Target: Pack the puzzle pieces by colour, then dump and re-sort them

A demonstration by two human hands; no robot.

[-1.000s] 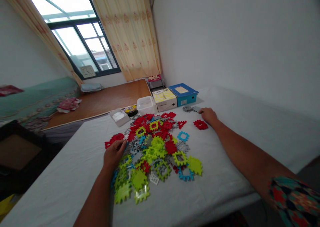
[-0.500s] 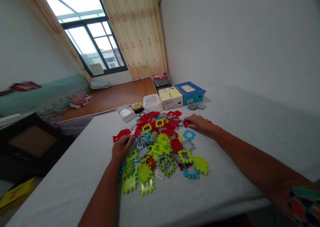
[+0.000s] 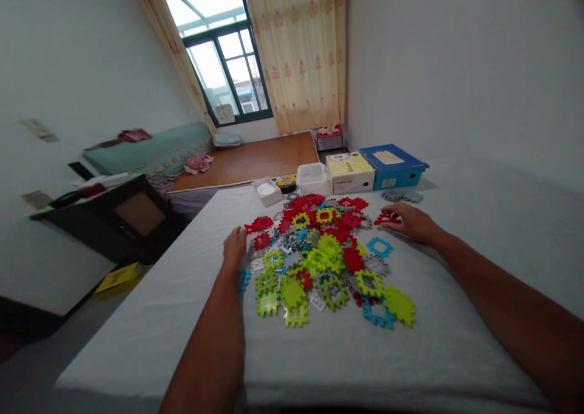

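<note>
A heap of toothed plastic pieces, red, grey, blue and lime green (image 3: 325,253), lies on the grey-white cloth of the table (image 3: 191,316). My right hand (image 3: 410,221), right of the heap, has its fingers closed on a red piece (image 3: 387,217). At the heap's left edge, my left hand (image 3: 235,245) has its fingertips at another red piece (image 3: 258,224); its fingers are bunched together. A blue square frame (image 3: 379,247) lies just below my right hand. Grey pieces (image 3: 401,196) lie apart behind it.
Along the far edge stand a white box (image 3: 267,192), a round black and yellow tin (image 3: 286,183), a clear plastic tub (image 3: 314,178), a yellow box (image 3: 350,172) and a blue box (image 3: 393,165). A wall rises on the right.
The view has turned left, so things appear farther right. My left hand has drawn back from the heap's left side to beside the red piece. More of the red piece at my right hand shows.
</note>
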